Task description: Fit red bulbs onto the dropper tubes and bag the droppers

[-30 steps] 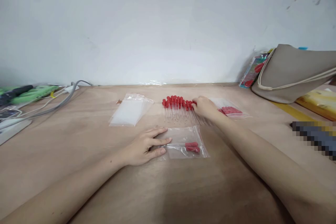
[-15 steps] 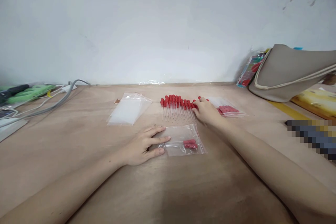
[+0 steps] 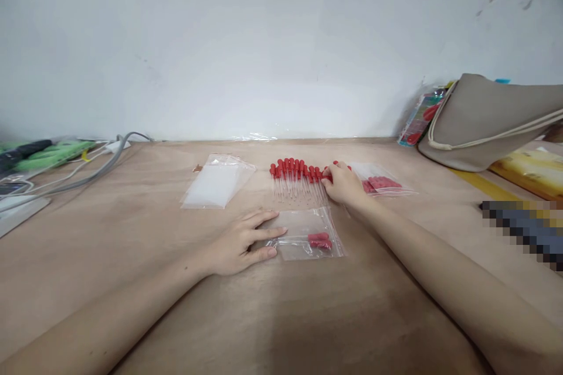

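My left hand (image 3: 248,241) lies flat with fingers spread, its fingertips resting on the left edge of a clear zip bag (image 3: 294,220). Inside that bag, toward its right end, are red rubber bulbs (image 3: 319,240). Behind the bag, several droppers (image 3: 291,173) with red bulbs and thin clear tubes lie side by side, bulbs pointing to the wall. At the right end of this row, my right hand (image 3: 345,183) is closed, thumb and fingers pinched at a dropper's red bulb. The hand hides part of the row there.
Right of the droppers lies another zip bag (image 3: 367,171) holding red bulbs. A stack of clear bags (image 3: 215,181) sits at the left. Grey cables (image 3: 112,158) and a green object (image 3: 57,155) are far left; a grey-brown bag (image 3: 479,117) and yellow package (image 3: 532,170) stand right.
The whole view has shifted very slightly. My left hand stays on the bag, and my right hand remains at the right end of the dropper row with its fingers slightly more gathered.
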A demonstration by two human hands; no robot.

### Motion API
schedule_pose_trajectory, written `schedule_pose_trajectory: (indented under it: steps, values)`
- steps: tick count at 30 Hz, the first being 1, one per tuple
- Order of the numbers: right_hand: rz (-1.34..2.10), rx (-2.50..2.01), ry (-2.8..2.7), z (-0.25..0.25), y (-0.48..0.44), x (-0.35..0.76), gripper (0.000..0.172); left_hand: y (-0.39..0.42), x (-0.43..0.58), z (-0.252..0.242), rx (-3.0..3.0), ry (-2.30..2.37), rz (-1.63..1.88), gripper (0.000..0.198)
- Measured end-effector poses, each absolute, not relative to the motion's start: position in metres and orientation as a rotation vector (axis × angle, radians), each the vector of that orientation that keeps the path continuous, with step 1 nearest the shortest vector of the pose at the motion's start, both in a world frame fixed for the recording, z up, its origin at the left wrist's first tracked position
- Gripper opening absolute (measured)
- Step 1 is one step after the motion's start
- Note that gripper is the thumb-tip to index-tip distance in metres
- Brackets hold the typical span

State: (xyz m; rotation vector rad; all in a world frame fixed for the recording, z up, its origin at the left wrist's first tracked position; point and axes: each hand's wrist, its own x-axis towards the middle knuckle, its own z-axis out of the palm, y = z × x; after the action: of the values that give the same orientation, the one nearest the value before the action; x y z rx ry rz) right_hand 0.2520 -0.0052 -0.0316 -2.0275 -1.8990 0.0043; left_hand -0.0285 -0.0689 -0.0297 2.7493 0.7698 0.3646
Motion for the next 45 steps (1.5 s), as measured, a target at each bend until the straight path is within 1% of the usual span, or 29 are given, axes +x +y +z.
schedule_pose_trajectory:
  steps: [3,6,8,10,13,15,17,21,23,25,28,30,33,41,43,45]
  values:
    - [0.095,-1.921,-1.824,-0.025,-0.008,0.257,0.019,-0.068,-0.030,-0.031,2.756,0.762,0.348,0.042]
    - [0.226,-1.724,-1.739,-0.016,-0.017,0.269,0.018,-0.067,-0.030,-0.031,2.757,0.774,0.323,0.042]
    - [0.335,-1.553,-1.623,-0.013,-0.028,0.278,0.022,-0.068,-0.030,-0.030,2.754,0.792,0.304,0.042]
    - [0.489,-1.421,-1.438,-0.014,-0.041,0.285,0.029,-0.069,-0.029,-0.029,2.748,0.811,0.280,0.042]
    - [0.735,-1.323,-1.195,-0.023,-0.059,0.288,0.040,-0.070,-0.028,-0.029,2.753,0.818,0.269,0.041]
    - [0.825,-1.290,-1.110,-0.030,-0.068,0.287,0.042,-0.069,-0.028,-0.030,2.762,0.812,0.280,0.042]
    - [0.885,-1.267,-1.034,-0.036,-0.072,0.283,0.040,-0.069,-0.029,-0.031,2.767,0.812,0.286,0.042]
    - [1.056,-1.227,-0.794,-0.045,-0.077,0.273,0.029,-0.068,-0.030,-0.033,2.775,0.826,0.262,0.042]
    - [1.142,-1.199,-0.698,-0.048,-0.081,0.270,0.028,-0.069,-0.030,-0.032,2.775,0.835,0.269,0.048]
    - [1.229,-1.194,-0.706,-0.049,-0.088,0.268,0.032,-0.071,-0.029,-0.030,2.761,0.850,0.285,0.058]
    - [1.366,-1.250,-1.006,-0.048,-0.096,0.269,0.035,-0.072,-0.027,-0.028,2.745,0.871,0.290,0.064]
    - [1.366,-1.305,-1.270,-0.047,-0.098,0.271,0.034,-0.072,-0.027,-0.027,2.751,0.875,0.289,0.063]
    - [1.244,-1.381,-1.512,-0.048,-0.096,0.271,0.032,-0.072,-0.027,-0.027,2.769,0.860,0.292,0.063]
    - [0.854,-1.325,-1.751,-0.050,-0.091,0.252,0.024,-0.071,-0.027,-0.029,2.780,0.845,0.277,0.060]
    - [0.826,-1.244,-1.866,-0.047,-0.092,0.251,0.028,-0.070,-0.028,-0.030,2.772,0.851,0.272,0.059]
    - [0.890,-1.179,-1.993,-0.043,-0.093,0.253,0.033,-0.070,-0.028,-0.031,2.773,0.849,0.263,0.058]
